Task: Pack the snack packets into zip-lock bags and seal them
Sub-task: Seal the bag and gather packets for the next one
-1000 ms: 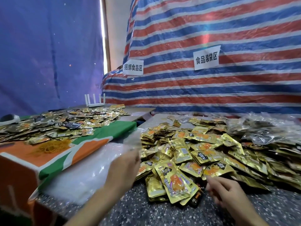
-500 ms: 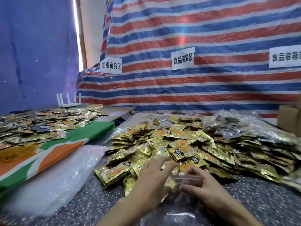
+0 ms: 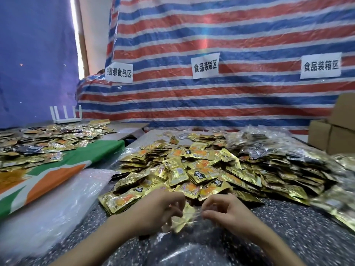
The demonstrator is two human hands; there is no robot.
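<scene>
Presently, head view, the only one.

Step in hand, as I judge it: loading. My left hand (image 3: pixel 159 214) and right hand (image 3: pixel 224 212) sit at 6 o'clock on the speckled table (image 3: pixel 288 237). Both have curled fingers pinching the clear film at the mouth of a zip-lock bag (image 3: pixel 182 248), which trails back toward me. A gold packet (image 3: pixel 185 215) lies between the two hands at the mouth. Motion blur hides whether my left fingers also touch it.

The heap of snack packets (image 3: pixel 192 169) is at 12 o'clock from my hands, its near edge just beside my knuckles. Clear bags that look already filled (image 3: pixel 259 144) lie at 2 o'clock.

Next move, my estimate: hold the mouth open with one hand, draw packets from the heap with the other, then press the zip shut along its length. The film is slack and glossy, so the rim may fold in.

Writing, on paper signs on the striped tarpaulin (image 3: pixel 230 35):
- 10 o'clock: 捆绑食品区 (image 3: pixel 119 73)
- 12 o'clock: 食品装袋区 (image 3: pixel 205 66)
- 2 o'clock: 食品装箱区 (image 3: pixel 320 65)

Packet print is too small to read.
</scene>
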